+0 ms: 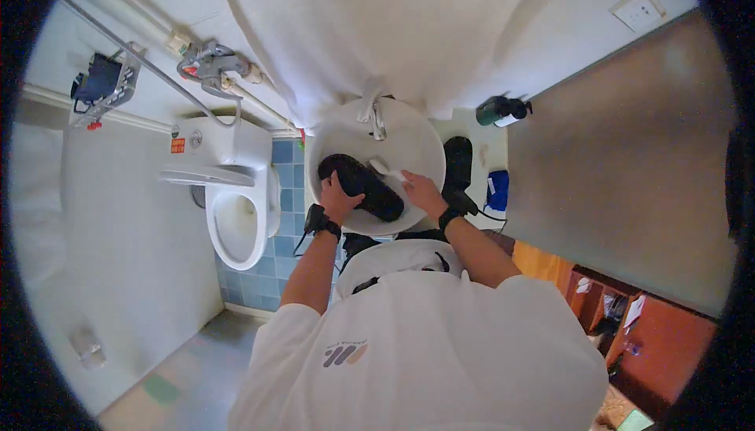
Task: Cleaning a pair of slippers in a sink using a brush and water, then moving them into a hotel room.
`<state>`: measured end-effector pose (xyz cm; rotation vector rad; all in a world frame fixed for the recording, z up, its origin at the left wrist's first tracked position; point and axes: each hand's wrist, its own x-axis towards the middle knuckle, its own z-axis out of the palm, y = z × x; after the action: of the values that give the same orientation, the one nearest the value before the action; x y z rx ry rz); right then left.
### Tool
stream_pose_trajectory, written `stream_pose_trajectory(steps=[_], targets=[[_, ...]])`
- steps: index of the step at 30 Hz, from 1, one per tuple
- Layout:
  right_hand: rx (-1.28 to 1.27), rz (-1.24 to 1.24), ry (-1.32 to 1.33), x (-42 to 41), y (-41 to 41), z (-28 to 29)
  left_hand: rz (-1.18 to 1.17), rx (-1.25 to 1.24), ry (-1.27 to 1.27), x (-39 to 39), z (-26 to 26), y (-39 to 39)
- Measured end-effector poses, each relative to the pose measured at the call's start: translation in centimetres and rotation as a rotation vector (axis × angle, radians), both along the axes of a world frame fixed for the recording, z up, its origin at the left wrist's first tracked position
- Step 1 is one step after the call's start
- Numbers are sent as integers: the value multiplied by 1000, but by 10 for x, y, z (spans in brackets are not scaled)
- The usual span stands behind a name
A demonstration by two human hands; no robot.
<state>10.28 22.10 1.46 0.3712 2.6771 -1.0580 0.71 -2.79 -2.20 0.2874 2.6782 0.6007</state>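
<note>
In the white washbasin [413, 118] lies a long black piece of footwear [367, 186], apparently a slipper, tilted across the bowl. My left hand [339, 200] grips its near side, thumb and fingers spread over the dark surface. My right hand [422, 192] holds the light handle of a small brush [380, 167], whose head points toward the slipper's upper edge. Whether the bristles touch it cannot be told. A second black slipper [458, 162] rests on the ledge right of the basin. Above the bowl, the chrome tap [376, 121] shows no clear stream of water.
Dark bottles [495, 110] and a blue packet [497, 190] stand on the right-hand ledge [482, 154], beside a brown panel [613, 154]. To the left is a toilet [236, 224] with its seat raised. Pipes and a valve [215, 65] run along the wall.
</note>
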Motion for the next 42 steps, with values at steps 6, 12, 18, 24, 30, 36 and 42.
stream_pose_trajectory(steps=[6,12,18,24,30,36,42], targets=[[-23,-30,67,14,17,-42,-15,-103,28,2,27,16],[-1,59,236,17,15,-33,8,-139,116,10,18,17],[52,70,156,4,3,-8,-19,-136,161,17,14,14],[28,18,-61,-6,2,-18,-34,-189,153,18,16,14],[19,-113,55,16,2,-40,-86,-97,158,17,11,6],[169,49,-147,34,9,-24,-99,-74,166,22,-4,-9],[-5,-169,84,37,2,-58,-65,-56,88,26,20,-2]])
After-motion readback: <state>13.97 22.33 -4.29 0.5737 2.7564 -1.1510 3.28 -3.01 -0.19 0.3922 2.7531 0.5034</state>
